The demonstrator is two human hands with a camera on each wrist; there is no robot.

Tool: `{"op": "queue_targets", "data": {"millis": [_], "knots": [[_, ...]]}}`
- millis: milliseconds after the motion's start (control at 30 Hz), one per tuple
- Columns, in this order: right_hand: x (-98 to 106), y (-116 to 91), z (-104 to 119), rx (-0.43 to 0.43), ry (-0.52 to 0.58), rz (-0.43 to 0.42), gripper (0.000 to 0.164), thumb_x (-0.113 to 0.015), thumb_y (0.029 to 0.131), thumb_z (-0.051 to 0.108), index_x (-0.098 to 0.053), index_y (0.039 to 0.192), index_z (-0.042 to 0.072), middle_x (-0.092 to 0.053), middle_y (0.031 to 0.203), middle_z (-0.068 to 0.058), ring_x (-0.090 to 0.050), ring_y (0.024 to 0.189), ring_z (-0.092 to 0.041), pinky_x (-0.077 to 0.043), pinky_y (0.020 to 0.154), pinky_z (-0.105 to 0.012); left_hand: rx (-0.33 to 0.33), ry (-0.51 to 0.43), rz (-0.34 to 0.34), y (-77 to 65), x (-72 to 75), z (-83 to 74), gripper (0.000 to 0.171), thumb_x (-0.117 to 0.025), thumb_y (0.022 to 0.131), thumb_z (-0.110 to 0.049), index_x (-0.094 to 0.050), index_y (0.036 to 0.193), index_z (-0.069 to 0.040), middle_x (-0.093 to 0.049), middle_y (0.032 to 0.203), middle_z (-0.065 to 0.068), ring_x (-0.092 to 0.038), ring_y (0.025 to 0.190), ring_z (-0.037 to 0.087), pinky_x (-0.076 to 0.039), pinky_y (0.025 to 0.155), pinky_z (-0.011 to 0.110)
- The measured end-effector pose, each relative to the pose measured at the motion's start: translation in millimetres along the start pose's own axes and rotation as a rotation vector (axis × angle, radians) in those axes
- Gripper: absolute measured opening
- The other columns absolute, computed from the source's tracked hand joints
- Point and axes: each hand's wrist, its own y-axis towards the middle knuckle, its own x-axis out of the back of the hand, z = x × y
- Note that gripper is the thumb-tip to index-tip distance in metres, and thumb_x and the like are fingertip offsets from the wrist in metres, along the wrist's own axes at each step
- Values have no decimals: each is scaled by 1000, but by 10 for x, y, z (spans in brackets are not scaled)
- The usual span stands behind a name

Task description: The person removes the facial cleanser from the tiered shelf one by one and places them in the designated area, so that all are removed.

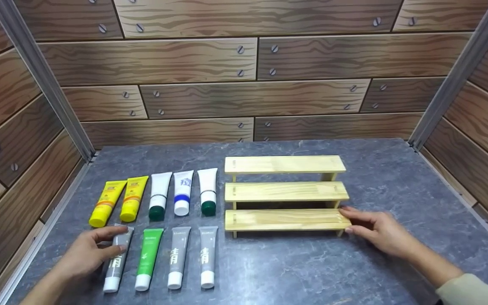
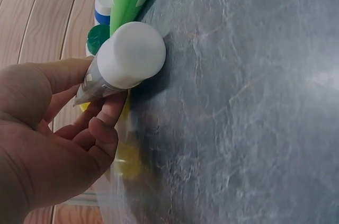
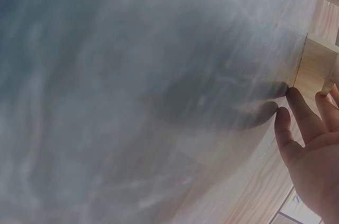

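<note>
At the front left, my left hand (image 1: pixel 81 256) pinches a grey squeeze tube (image 1: pixel 116 267) between thumb and fingers. Its white cap (image 2: pixel 139 52) points toward the camera in the left wrist view. A green tube (image 1: pixel 150 253) lies just right of it, followed by two more grey tubes (image 1: pixel 178 256). On the other side, my right hand (image 1: pixel 384 233) holds the right end of the lowest step of a three-tier wooden stand (image 1: pixel 286 191), thumb at the front edge and fingers behind. The right wrist view shows its fingertips (image 3: pixel 294 94) against the pale wood and the tabletop.
Behind the front tubes lies a row of two yellow tubes (image 1: pixel 134 199), two white tubes with green caps (image 1: pixel 208 180) and a white one with a blue band (image 1: pixel 183 184). Wood-patterned walls (image 1: pixel 201 61) enclose the grey marbled table (image 1: pixel 269 271) at the back and sides.
</note>
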Motion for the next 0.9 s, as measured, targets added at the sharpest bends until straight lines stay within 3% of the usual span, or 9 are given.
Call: {"op": "queue_targets", "data": {"millis": [267,633,900], "knots": [[0,0,0,-11,4,11,46,-83,94,27,-74,136,13,-67,140,-13,-62,128,-29,-37,103,-10,50,13,-12,33,-14,-4,49,-80,96,-15,-67,142,-5,-67,140,17,-62,122,31,-49,96,36],[13,-1,5,-68,-35,42,49,-79,96,37,-71,140,18,-65,144,-9,-60,131,-31,-41,108,-22,41,41,-32,43,-4,15,49,-79,97,-14,-66,141,1,-67,136,21,-66,114,29,-54,87,32],[14,1,10,-76,-33,49,49,-79,96,36,-71,140,16,-64,144,-10,-60,131,-32,-44,109,-29,87,52,-19,47,33,50,53,-79,97,-18,-63,144,1,-66,139,23,-65,119,34,-56,98,47]]}}
